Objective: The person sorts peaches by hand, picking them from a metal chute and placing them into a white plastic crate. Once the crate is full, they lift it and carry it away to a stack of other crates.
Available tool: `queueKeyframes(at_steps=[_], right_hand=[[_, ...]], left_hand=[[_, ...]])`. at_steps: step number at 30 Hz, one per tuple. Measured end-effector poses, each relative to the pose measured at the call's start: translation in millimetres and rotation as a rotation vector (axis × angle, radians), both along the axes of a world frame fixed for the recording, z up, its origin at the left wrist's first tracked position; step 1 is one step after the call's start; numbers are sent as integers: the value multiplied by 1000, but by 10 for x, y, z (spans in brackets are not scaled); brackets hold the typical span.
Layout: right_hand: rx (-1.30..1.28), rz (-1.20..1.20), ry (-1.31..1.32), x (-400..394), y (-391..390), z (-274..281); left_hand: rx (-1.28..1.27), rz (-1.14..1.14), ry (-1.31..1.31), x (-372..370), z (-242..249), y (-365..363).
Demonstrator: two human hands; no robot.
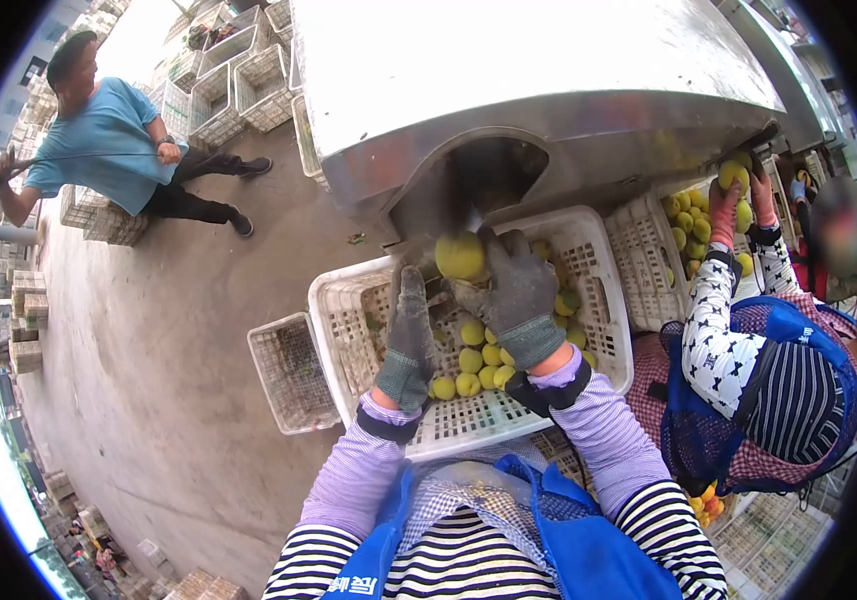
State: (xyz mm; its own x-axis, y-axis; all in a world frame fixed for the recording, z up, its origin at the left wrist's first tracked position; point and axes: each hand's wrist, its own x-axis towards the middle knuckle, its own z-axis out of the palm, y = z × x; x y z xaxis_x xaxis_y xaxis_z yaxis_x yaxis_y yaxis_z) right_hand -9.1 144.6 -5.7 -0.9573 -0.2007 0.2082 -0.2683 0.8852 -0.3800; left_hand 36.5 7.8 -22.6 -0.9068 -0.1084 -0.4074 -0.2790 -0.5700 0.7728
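Observation:
Both my hands wear dark grey work gloves and are over a white plastic crate [617,330] partly filled with yellow-green round fruit [470,360]. My right hand [519,285] is at a larger yellow fruit [461,257], its fingers curved round the fruit's right side, below the metal machine's opening [484,175]. My left hand [410,325] is held upright to the left of that fruit, fingers extended and together, with nothing seen in it. The fruit in the crate lies mostly along the middle and right side.
The metal machine [549,130] spans the top. A co-worker [779,370] at the right holds fruit over another crate [639,250]. A small crate [294,375] stands on the floor at left. A person in blue [109,140] and stacked crates [214,100] are farther off.

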Motion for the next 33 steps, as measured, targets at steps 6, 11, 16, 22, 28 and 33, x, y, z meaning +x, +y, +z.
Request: queueKeyframes(at_steps=[6, 11, 16, 22, 28, 33], right_hand=[[-409, 55, -98, -1164, -185, -455], [-506, 23, 283, -896, 71, -36], [4, -43, -323, -424, 566, -1535], [105, -130, -504, -465, 558, -3123], [81, -259, -801, -532, 420, -3485], [18, -209, -791, -544, 286, -3083]], left_hand=[[26, 110, -474, 192, -659, -174], [-158, -218, -1080, 941, -2761, -259], [-207, -156, -1210, 1277, -3119, -188], [-165, -53, -1297, 1561, -3399, -43], [-119, 24, -1331, 1594, -3499, 104], [-71, 126, -1307, 1405, -3582, 198]])
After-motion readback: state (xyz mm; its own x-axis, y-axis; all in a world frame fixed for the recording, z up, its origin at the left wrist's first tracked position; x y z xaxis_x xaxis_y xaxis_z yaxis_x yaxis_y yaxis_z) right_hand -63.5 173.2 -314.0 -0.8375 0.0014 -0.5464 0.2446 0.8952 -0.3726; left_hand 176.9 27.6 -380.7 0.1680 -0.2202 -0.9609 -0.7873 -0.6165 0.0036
